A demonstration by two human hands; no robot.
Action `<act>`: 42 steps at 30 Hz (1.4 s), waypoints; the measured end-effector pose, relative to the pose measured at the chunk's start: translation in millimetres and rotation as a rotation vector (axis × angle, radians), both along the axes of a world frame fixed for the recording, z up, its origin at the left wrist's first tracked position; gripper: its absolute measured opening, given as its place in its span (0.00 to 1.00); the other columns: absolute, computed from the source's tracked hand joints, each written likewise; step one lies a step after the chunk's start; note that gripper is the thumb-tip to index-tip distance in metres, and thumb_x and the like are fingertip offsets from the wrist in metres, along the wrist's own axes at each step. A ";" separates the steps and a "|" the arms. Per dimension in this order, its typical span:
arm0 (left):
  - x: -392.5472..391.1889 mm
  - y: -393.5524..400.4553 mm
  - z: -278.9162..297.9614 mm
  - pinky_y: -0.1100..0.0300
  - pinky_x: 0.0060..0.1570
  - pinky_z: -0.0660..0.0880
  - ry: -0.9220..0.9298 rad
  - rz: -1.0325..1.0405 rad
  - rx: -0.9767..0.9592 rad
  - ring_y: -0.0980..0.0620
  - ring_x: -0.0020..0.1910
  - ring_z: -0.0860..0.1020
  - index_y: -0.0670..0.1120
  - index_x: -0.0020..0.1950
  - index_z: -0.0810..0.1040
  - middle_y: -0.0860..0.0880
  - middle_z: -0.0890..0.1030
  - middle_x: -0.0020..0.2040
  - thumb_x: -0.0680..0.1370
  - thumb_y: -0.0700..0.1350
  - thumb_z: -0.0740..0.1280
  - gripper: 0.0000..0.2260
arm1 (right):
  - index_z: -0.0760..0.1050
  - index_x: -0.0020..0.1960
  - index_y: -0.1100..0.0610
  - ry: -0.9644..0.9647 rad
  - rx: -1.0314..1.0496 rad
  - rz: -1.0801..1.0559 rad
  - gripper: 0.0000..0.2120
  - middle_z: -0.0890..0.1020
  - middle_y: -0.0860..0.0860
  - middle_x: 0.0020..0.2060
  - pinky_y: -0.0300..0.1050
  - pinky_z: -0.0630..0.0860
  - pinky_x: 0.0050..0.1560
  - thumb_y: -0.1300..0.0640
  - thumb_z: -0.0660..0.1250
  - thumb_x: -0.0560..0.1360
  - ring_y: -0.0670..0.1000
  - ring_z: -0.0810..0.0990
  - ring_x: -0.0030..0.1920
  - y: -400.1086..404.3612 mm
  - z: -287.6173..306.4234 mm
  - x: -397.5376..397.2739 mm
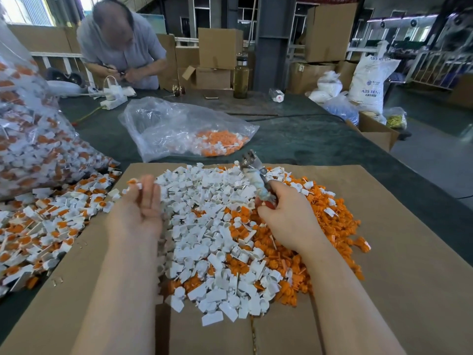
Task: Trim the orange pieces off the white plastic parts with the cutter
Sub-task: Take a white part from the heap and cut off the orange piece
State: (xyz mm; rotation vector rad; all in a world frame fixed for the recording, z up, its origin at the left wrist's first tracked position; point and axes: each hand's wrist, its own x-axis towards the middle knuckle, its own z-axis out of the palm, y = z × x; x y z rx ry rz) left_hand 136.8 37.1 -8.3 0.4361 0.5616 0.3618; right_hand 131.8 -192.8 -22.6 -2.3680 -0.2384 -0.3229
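Right hand (286, 216) grips the cutter (256, 175), jaws raised above a heap of trimmed white parts (212, 242) and orange pieces (330, 221) on cardboard (409, 278) covering the counter (307, 139). Left hand (138, 213), palm up with fingers straight, pinches an untrimmed part (135, 184) at its fingertips.

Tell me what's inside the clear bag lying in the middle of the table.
The clear bag holds a small heap of orange pieces and white parts at its near end. The crumpled plastic hides what lies beneath.
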 end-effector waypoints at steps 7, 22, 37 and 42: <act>-3.5 24.1 -5.6 0.60 0.54 0.78 -0.062 0.185 -0.214 0.53 0.49 0.82 0.38 0.74 0.66 0.44 0.79 0.62 0.85 0.37 0.51 0.18 | 0.66 0.38 0.47 0.027 -0.128 -0.114 0.09 0.75 0.44 0.34 0.40 0.64 0.30 0.54 0.65 0.74 0.45 0.74 0.34 -3.1 -5.2 4.2; -20.7 -74.1 5.1 0.65 0.36 0.73 -0.116 -0.737 1.191 0.64 0.30 0.78 0.59 0.36 0.84 0.58 0.83 0.32 0.61 0.70 0.70 0.16 | 0.65 0.47 0.48 -0.087 -0.317 -0.105 0.09 0.72 0.43 0.32 0.42 0.68 0.29 0.52 0.65 0.70 0.46 0.73 0.32 9.1 -5.0 -1.5; -9.9 -80.3 -5.8 0.65 0.26 0.76 -0.002 -0.369 0.941 0.55 0.25 0.80 0.42 0.39 0.80 0.50 0.82 0.27 0.72 0.47 0.77 0.10 | 0.57 0.75 0.53 -0.013 -0.421 -0.023 0.35 0.69 0.52 0.66 0.52 0.64 0.69 0.46 0.67 0.73 0.54 0.66 0.67 14.5 -5.8 -2.1; -8.8 -82.9 -7.4 0.64 0.30 0.79 -0.046 -0.430 0.989 0.54 0.30 0.82 0.43 0.42 0.82 0.49 0.84 0.32 0.73 0.49 0.76 0.10 | 0.63 0.70 0.56 -0.091 -0.417 -0.119 0.26 0.73 0.54 0.62 0.50 0.71 0.62 0.55 0.65 0.75 0.55 0.72 0.61 16.2 -7.1 -2.5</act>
